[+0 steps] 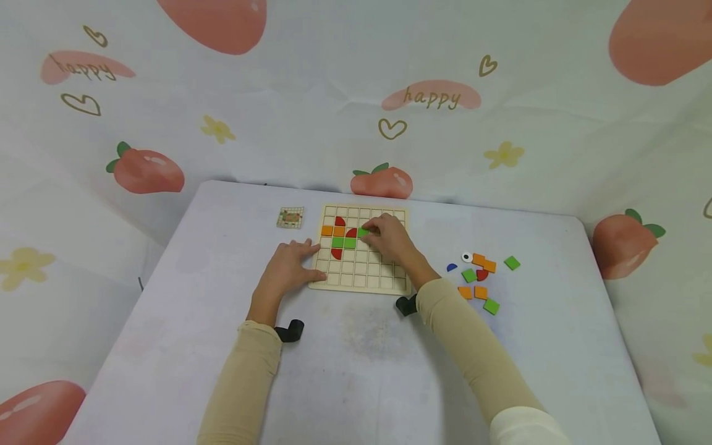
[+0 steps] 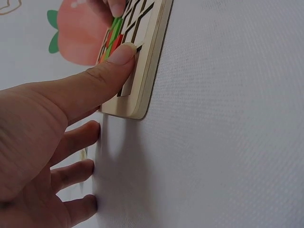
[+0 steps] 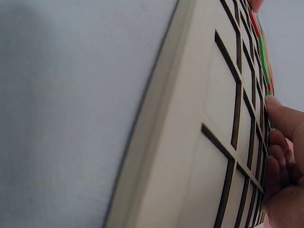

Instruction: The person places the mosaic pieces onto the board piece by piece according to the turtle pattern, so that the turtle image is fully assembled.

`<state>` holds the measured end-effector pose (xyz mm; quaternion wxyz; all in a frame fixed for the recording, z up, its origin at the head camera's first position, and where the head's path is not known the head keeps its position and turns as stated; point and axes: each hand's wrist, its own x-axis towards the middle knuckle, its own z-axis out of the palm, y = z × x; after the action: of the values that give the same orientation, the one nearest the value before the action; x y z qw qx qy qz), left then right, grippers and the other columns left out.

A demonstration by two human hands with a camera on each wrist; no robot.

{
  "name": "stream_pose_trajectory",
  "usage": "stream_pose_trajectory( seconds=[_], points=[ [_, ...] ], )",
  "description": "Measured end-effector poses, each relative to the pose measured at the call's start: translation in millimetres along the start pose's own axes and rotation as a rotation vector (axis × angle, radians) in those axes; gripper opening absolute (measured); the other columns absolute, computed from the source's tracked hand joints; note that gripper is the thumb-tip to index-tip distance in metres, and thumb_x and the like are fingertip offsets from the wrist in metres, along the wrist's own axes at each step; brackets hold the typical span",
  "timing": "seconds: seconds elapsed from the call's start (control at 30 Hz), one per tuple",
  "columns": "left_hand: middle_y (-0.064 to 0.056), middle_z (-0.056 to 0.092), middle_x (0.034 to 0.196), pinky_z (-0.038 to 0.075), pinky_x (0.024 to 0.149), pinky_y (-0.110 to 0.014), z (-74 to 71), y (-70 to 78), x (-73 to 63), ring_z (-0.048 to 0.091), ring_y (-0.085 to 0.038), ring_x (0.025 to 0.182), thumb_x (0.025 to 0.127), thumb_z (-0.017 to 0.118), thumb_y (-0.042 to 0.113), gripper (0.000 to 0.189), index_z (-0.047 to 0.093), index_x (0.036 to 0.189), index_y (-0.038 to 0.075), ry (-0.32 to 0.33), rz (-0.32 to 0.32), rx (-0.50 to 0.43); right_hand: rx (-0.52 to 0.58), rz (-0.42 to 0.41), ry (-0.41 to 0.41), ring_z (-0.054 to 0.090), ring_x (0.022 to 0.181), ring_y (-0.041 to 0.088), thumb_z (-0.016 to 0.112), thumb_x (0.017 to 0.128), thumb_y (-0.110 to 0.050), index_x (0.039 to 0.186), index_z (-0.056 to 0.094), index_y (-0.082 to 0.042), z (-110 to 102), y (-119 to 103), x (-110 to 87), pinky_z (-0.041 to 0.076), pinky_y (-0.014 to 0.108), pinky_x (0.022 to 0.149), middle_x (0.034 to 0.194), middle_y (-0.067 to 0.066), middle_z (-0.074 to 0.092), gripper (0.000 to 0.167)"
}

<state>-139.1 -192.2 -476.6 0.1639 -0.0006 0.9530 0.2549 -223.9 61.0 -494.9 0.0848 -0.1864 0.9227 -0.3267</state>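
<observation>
A wooden grid board (image 1: 360,285) lies toward the back of the table. My right hand (image 1: 392,240) reaches over it and pinches a green square tile (image 1: 363,232) at a cell right of a red quarter-round tile (image 1: 351,233). On the left edge of the board rests my left hand (image 1: 286,267), its thumb (image 2: 122,54) on the rim and the other fingers spread beside it. Two orange squares (image 1: 327,230), two green squares (image 1: 343,243) and red quarter-round tiles (image 1: 336,254) sit in cells at the board's left.
Right of the board lie loose tiles: orange squares (image 1: 481,292), green squares (image 1: 512,263), a red piece (image 1: 482,275), a blue half-round (image 1: 452,267) and a white disc with a black dot (image 1: 466,257). A small picture card (image 1: 290,217) lies at the back left. A printed cloth hangs behind.
</observation>
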Motion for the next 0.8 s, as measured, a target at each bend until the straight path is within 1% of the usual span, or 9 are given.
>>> stream_pose_trajectory(
  seconds=[0.17, 0.43, 0.57, 0.67, 0.8],
  points=[
    [-0.004, 0.039, 0.164, 0.026, 0.127, -0.056, -0.2, 0.5, 0.6, 0.026, -0.041, 0.155, 0.079, 0.087, 0.044, 0.084, 0.050, 0.151, 0.021, 0.000, -0.004, -0.002, -0.011, 0.007, -0.025, 0.057, 0.103, 0.023, 0.074, 0.094, -0.024, 0.127, 0.072, -0.009, -2.5, -1.5, 1.0, 0.051, 0.037, 0.094, 0.112, 0.010, 0.067, 0.036],
    [-0.005, 0.038, 0.164, 0.024, 0.127, -0.057, 1.0, -0.4, 0.5, 0.024, -0.042, 0.155, 0.079, 0.086, 0.043, 0.084, 0.050, 0.152, 0.021, -0.007, -0.006, 0.003, 0.013, 0.021, -0.105, 0.054, 0.105, 0.024, 0.075, 0.094, -0.025, 0.135, 0.065, -0.007, -9.2, -3.7, -3.0, 0.051, 0.038, 0.096, 0.120, 0.012, 0.063, 0.046],
    [-0.005, 0.039, 0.164, 0.024, 0.127, -0.057, 1.2, -0.2, 0.6, 0.025, -0.042, 0.155, 0.079, 0.087, 0.043, 0.084, 0.050, 0.151, 0.021, 0.000, 0.001, 0.001, -0.069, 0.000, -0.101, 0.050, 0.112, 0.027, 0.074, 0.094, -0.032, 0.136, 0.065, -0.011, -12.4, -4.1, -9.4, 0.050, 0.041, 0.100, 0.126, 0.012, 0.059, 0.047],
    [-0.005, 0.039, 0.164, 0.024, 0.127, -0.057, 1.3, 0.2, 0.5, 0.025, -0.042, 0.155, 0.079, 0.087, 0.043, 0.084, 0.050, 0.151, 0.021, 0.003, -0.002, -0.003, -0.142, -0.022, -0.071, 0.049, 0.119, 0.029, 0.072, 0.096, -0.036, 0.137, 0.063, -0.012, -16.3, -5.0, -15.5, 0.050, 0.042, 0.105, 0.130, 0.013, 0.055, 0.048],
    [-0.004, 0.038, 0.164, 0.023, 0.127, -0.057, 1.2, 0.1, 0.3, 0.023, -0.041, 0.156, 0.079, 0.086, 0.043, 0.084, 0.050, 0.152, 0.021, 0.001, -0.010, -0.007, -0.228, -0.038, -0.027, 0.045, 0.129, 0.032, 0.067, 0.097, -0.044, 0.141, 0.058, -0.012, -23.0, -5.9, -22.9, 0.048, 0.046, 0.110, 0.138, 0.014, 0.050, 0.055]
  ],
)
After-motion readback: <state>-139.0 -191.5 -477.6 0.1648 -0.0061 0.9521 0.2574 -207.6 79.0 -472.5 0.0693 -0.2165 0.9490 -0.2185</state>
